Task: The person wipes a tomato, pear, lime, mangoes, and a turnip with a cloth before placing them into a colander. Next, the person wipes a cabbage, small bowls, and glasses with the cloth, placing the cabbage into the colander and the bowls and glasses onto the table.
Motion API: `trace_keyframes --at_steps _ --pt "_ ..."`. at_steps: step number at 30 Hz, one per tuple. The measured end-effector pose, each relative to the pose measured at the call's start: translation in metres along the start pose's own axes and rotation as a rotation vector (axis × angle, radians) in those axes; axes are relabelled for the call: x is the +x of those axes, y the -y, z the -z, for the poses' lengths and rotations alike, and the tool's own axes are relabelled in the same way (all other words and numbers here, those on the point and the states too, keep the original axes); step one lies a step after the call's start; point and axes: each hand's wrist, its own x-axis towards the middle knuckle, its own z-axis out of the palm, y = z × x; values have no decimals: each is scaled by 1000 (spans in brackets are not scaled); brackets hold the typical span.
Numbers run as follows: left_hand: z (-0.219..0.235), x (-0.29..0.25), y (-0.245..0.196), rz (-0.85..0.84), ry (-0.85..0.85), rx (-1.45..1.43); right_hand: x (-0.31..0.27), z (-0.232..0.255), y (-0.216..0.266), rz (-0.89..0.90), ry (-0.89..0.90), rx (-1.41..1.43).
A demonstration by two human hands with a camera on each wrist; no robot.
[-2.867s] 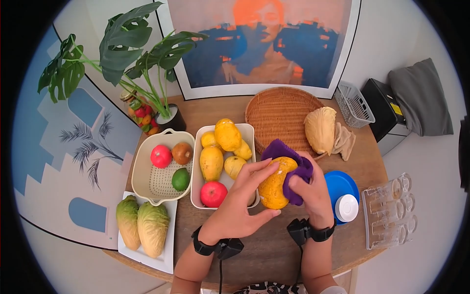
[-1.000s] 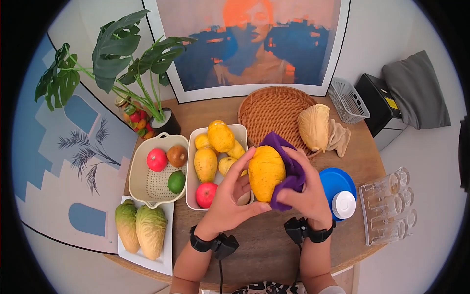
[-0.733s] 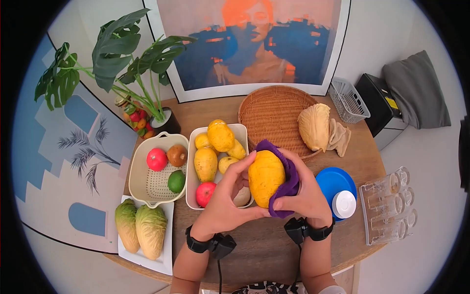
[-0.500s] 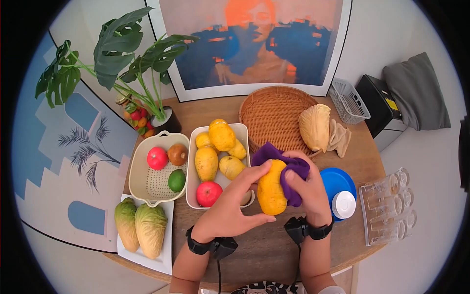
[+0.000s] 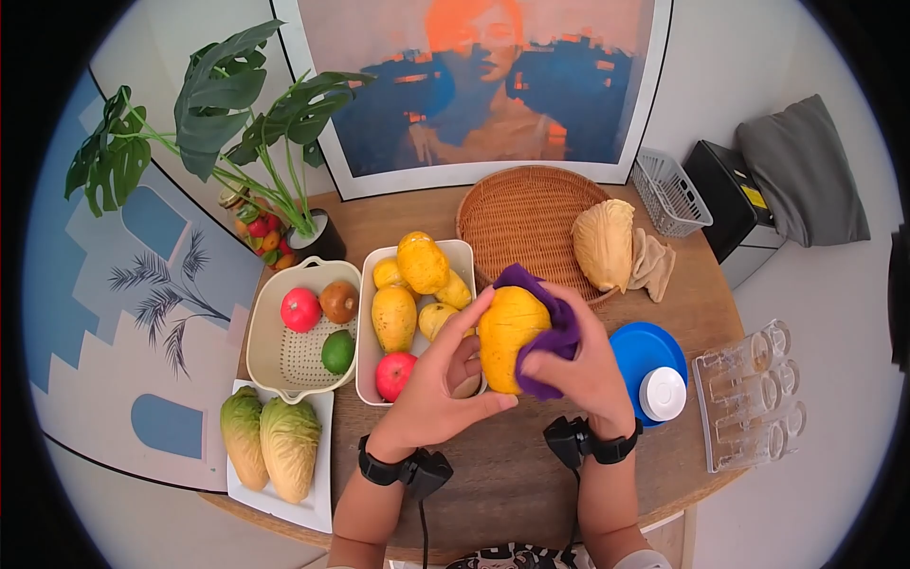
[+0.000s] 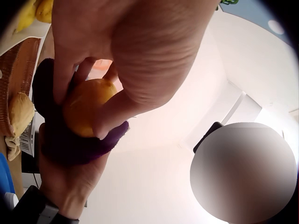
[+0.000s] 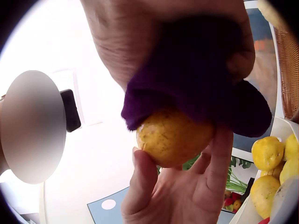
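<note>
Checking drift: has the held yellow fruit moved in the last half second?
Yes, the yellow fruit shifted away from the person: its near end lay past the near edge of the white bin, now just short.

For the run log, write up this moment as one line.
left hand: holds yellow fruit | right hand: grips purple cloth against it

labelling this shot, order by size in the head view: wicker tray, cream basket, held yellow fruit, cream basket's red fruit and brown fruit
1. wicker tray
2. cream basket
3. held yellow fruit
4. red fruit and brown fruit, too alike to rank
</note>
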Motion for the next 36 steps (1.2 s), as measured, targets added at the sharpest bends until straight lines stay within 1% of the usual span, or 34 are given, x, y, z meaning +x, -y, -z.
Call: trace_keyframes --at_steps 1,2,3,4,5,6,8,9,10,12,14,16,17,18,19,20,21,22,24,25,27,28,30,31,33,34,36 --pt "2 1 0 0 0 0 0 0 -2 88 91 -81" --pt "4 1 0 11 -9 69 1 1 -1 88 91 -81" --pt "6 1 0 23 -18 139 1 3 0 86 140 -142" --pt "7 0 -1 23 -18 139 1 4 1 84 189 -203" --pt "7 -1 -2 -9 -14 226 1 4 0 84 190 -202" --pt "7 -1 -3 -42 -11 312 0 4 0 85 178 -214" --pt "6 -4 -5 -44 2 361 0 2 0 86 169 -227" --pt "6 -6 -6 -45 14 410 -1 0 1 29 125 -145" --pt "6 -6 -8 -45 12 410 -1 -2 2 -27 80 -64" --pt "6 -6 -9 -47 49 394 -2 -4 8 -22 59 -24" --pt "3 -5 -7 -50 49 389 -2 -5 10 -17 44 14" --pt "2 -5 -8 -49 56 384 -2 -4 9 0 -56 67" --pt "2 -5 -9 -28 82 417 -2 -4 5 65 -115 4" --pt "1 -5 -10 -4 111 447 -1 -4 4 61 -120 5" --pt "1 -5 -9 0 116 446 1 -2 4 37 -162 5" --pt "0 -4 -9 -27 138 523 2 -2 4 14 -203 6" --pt "0 -4 -10 -55 159 600 3 -3 5 36 -210 8" --pt "0 -4 -11 -55 160 599 3 -2 4 35 -211 8" --pt "0 -5 -15 -47 200 623 3 4 0 -22 -170 65" --pt "1 -5 -15 -47 200 623 3 4 0 -22 -170 65" --pt "1 -6 -14 30 198 514 2 5 2 -36 -149 99" --pt "1 -7 -13 31 198 514 2 4 3 -37 -150 99" --pt "-2 -8 -11 89 136 160 1 1 6 27 -169 154" --pt "-2 -7 -9 90 136 161 0 3 7 27 -169 154" --pt "-1 -6 -4 52 120 14 -2 8 8 -29 -105 240" --pt "-3 -4 -3 51 122 15 -3 7 9 -28 -106 240" --pt "-6 1 -2 -12 41 -52 -5 2 11 65 16 75"
